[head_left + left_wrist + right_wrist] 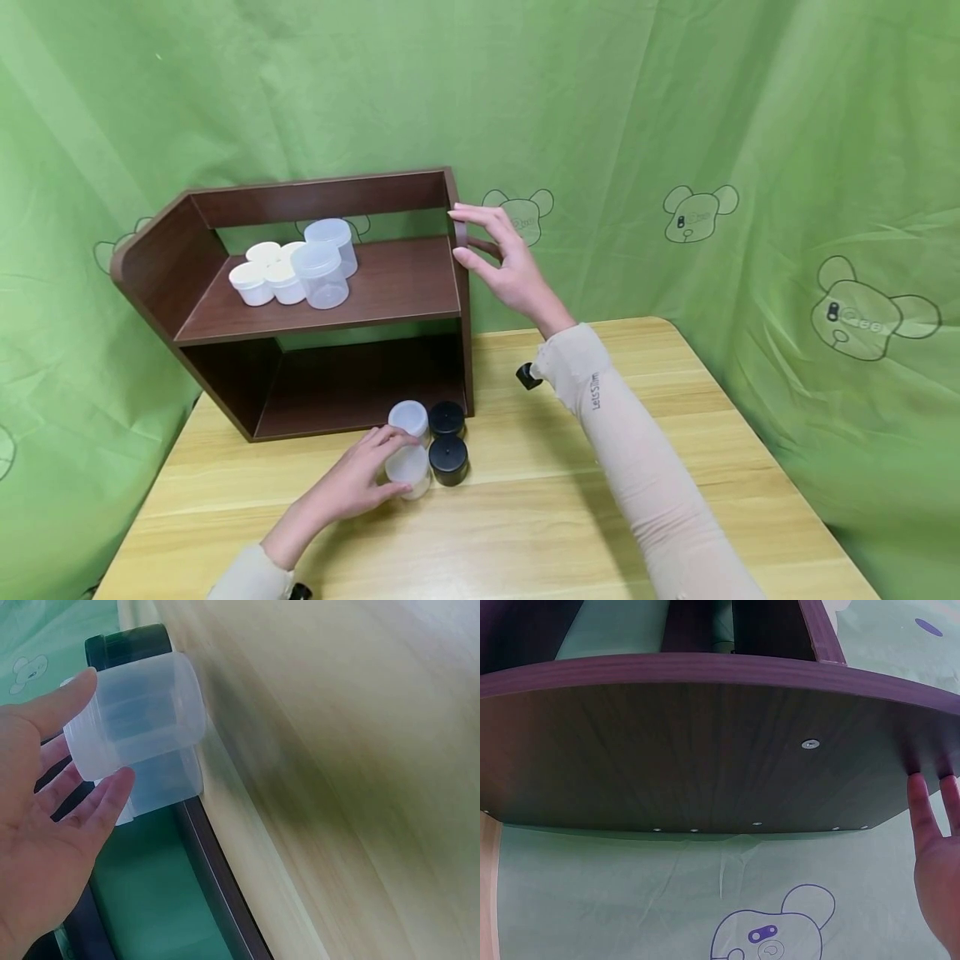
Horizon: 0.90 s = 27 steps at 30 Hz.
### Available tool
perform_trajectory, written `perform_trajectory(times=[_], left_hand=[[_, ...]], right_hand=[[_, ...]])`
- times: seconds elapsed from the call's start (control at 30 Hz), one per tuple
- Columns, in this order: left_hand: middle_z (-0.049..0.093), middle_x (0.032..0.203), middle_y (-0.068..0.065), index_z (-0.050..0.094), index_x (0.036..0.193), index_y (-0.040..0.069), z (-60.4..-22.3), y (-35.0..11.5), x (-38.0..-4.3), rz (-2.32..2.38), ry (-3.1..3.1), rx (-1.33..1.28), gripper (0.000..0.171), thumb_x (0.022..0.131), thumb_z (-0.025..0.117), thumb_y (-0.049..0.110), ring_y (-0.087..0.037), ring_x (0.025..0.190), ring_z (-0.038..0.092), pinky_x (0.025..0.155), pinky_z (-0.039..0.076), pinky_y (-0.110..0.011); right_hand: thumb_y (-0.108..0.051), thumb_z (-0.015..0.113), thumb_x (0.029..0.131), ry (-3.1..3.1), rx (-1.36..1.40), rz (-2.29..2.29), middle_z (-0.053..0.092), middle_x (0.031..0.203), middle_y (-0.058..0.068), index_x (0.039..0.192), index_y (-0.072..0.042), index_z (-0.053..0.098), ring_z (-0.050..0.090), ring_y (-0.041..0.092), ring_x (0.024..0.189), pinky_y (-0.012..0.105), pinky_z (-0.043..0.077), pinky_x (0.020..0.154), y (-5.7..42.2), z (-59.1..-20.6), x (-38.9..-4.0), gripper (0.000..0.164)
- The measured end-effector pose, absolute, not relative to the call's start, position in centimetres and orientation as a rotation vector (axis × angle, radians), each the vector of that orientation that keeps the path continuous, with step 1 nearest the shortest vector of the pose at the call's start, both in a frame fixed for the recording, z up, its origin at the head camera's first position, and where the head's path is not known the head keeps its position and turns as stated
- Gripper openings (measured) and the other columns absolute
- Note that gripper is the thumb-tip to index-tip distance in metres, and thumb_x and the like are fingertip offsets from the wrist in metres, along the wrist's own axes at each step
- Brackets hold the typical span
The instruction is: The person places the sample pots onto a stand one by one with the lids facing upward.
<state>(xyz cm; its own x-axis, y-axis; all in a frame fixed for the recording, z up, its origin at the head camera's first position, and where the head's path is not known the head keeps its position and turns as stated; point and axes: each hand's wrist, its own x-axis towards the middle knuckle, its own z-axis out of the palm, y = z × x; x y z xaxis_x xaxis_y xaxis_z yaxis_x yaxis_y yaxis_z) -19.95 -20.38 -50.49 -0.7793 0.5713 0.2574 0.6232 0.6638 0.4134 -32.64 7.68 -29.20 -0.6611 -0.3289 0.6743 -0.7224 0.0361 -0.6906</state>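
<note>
Head view showed the left hand (pixel 362 477) holding the front clear jar (pixel 409 468), thumb on the near side, fingers on the far side; jar stood upright on the wooden table (pixel 555 508). Rear clear jar (pixel 407 415) sat just behind it, two black jars (pixel 448 458) right beside, all at the brown shelf unit's (pixel 405 271) front right. Right hand (pixel 508 265) was spread wide at the unit's right side panel (pixel 727 757), two straight fingertips touching its outer face. Four white jars (pixel 286 285) and two taller translucent jars (pixel 322 271) occupied the upper board.
</note>
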Motion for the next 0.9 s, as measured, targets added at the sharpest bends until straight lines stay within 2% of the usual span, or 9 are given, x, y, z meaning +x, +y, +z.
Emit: perform_trajectory(times=[0.2,0.5,0.9], left_hand=[[0.062,0.133,-0.002,0.064,0.135,0.011,-50.2,-20.4,-19.9,-0.737,-2.759,-1.019,0.061,0.08,0.089,0.023,-0.024,0.124,0.057,0.101,0.054,-0.05],[0.061,0.133,0.0,0.062,0.139,0.015,-48.9,-20.5,-19.8,-0.743,-2.775,-1.011,0.063,0.082,0.089,0.023,-0.02,0.124,0.054,0.103,0.053,-0.048],[0.06,0.136,0.001,0.063,0.137,0.018,-45.6,-20.9,-20.0,-0.758,-2.702,-1.01,0.065,0.079,0.091,0.022,-0.021,0.125,0.054,0.098,0.056,-0.044]], right_hand=[[-0.003,0.064,0.099,-1.991,1.069,1.663,0.043,0.156,0.014,0.145,0.0,0.055,0.046,0.026,0.14,0.04,0.045,0.117,7.7,-29.2,-32.6,0.047],[-0.004,0.064,0.1,-1.99,1.071,1.666,0.043,0.156,0.013,0.145,-0.001,0.055,0.046,0.026,0.141,0.038,0.045,0.117,7.7,-29.3,-32.7,0.046],[-0.002,0.064,0.1,-1.991,1.064,1.671,0.043,0.156,0.014,0.145,0.0,0.055,0.046,0.027,0.14,0.04,0.045,0.117,7.6,-29.1,-32.5,0.046]])
